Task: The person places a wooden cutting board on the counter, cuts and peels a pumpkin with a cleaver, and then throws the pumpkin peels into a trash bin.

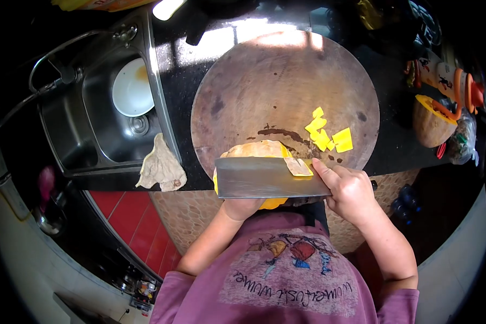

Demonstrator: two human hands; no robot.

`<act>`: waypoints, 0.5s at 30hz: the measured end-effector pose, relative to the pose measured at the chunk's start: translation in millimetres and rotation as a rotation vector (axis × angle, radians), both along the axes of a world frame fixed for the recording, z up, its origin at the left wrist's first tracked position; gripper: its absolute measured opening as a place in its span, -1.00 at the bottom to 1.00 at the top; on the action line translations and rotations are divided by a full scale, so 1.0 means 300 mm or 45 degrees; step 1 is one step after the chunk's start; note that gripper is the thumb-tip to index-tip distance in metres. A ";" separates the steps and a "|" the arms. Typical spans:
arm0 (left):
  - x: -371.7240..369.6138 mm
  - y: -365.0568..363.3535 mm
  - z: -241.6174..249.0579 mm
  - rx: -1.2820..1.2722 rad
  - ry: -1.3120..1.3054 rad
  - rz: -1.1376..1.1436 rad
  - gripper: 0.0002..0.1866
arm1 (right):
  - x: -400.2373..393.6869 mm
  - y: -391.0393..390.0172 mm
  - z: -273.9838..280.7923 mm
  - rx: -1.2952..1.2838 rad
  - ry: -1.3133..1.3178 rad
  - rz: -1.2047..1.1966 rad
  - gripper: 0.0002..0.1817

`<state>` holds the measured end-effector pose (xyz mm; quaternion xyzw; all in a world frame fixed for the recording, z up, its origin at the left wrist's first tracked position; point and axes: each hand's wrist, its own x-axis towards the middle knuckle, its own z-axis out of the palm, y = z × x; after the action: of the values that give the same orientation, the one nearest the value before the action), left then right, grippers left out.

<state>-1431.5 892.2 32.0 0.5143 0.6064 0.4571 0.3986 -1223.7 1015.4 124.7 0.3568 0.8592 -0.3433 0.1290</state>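
My right hand (348, 191) is closed around the handle of a cleaver (270, 177), index finger stretched along its end. The broad blade lies across a large piece of pumpkin (256, 148) at the near edge of the round wooden chopping board (275, 81). A strip of peel with yellow flesh (298, 166) hangs at the blade's upper edge. Against the near side of the pumpkin, my left hand (242, 208) holds it; the blade covers most of its fingers. Several bright yellow pumpkin pieces (342, 140) lie on the board to the right.
On the left is a steel sink (67, 129) with a white bowl (133, 87) in it. A beige cloth (162, 164) lies over the counter edge. At the right, a cut pumpkin (433, 123) stands beside a plastic bag (461, 141) and an orange-handled item (459, 89).
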 end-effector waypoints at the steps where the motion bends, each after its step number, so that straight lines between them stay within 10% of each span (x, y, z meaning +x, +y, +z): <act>1: 0.002 -0.003 0.001 -0.004 -0.001 0.009 -0.66 | -0.001 0.000 0.000 -0.004 -0.001 0.009 -0.35; 15: 0.004 -0.018 -0.001 -0.133 -0.256 -0.003 -0.60 | -0.027 -0.004 0.021 0.086 -0.070 0.062 -0.40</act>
<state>-1430.3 886.8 31.8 0.4450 0.5857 0.4738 0.4842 -1231.7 1014.2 131.1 0.3493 0.8747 -0.3010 0.1489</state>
